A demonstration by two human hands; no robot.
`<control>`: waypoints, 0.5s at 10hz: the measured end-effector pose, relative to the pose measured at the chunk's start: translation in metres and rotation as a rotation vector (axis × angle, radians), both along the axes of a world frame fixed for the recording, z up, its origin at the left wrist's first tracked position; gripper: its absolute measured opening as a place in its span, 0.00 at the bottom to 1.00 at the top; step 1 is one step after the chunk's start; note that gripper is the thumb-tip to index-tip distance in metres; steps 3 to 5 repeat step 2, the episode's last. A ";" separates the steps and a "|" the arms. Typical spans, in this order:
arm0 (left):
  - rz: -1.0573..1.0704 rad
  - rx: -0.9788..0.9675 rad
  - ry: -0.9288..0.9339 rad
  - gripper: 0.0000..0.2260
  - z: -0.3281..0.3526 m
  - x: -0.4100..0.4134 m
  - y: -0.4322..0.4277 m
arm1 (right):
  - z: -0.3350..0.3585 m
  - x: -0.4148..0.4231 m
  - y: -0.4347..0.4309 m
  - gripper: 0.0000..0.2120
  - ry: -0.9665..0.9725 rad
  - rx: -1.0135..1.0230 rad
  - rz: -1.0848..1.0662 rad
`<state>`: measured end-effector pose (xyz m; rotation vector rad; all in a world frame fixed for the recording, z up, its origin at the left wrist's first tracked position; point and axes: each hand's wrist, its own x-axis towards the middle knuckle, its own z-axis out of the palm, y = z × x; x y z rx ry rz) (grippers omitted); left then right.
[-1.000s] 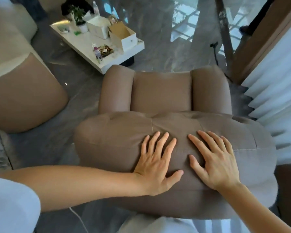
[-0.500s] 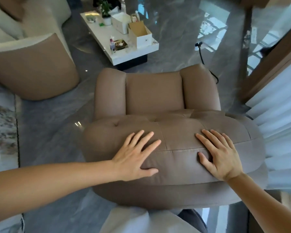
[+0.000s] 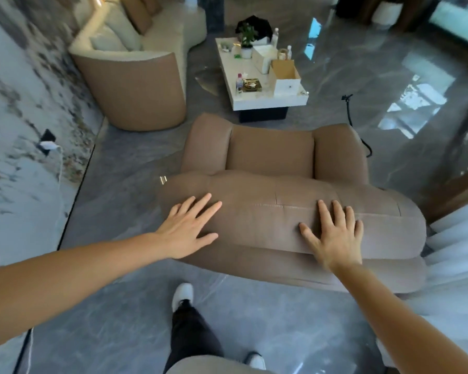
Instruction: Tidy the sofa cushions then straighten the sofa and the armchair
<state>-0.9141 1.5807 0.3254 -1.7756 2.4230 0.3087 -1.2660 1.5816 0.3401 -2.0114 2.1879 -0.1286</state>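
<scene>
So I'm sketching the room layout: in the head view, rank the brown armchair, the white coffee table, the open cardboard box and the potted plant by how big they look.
1. Brown armchair, nearest, so flattered.
2. White coffee table.
3. Open cardboard box.
4. Potted plant, farthest.

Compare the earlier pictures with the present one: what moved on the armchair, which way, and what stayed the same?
The left hand slid outward along the backrest top of the armchair toward its left end, so the hands now lie wide apart. The person has stepped back, arms stretched out. The right hand stayed flat right of the centre seam. Neither hand grips anything; both still press open-palmed.
</scene>
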 end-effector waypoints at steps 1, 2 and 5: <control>0.062 0.079 0.007 0.31 0.021 0.001 0.012 | 0.017 0.006 -0.004 0.36 0.067 0.091 0.045; 0.076 0.064 -0.034 0.31 0.037 0.004 0.024 | 0.038 0.023 -0.017 0.32 0.046 0.182 0.174; 0.076 0.064 -0.034 0.31 0.037 0.004 0.024 | 0.038 0.023 -0.017 0.32 0.046 0.182 0.174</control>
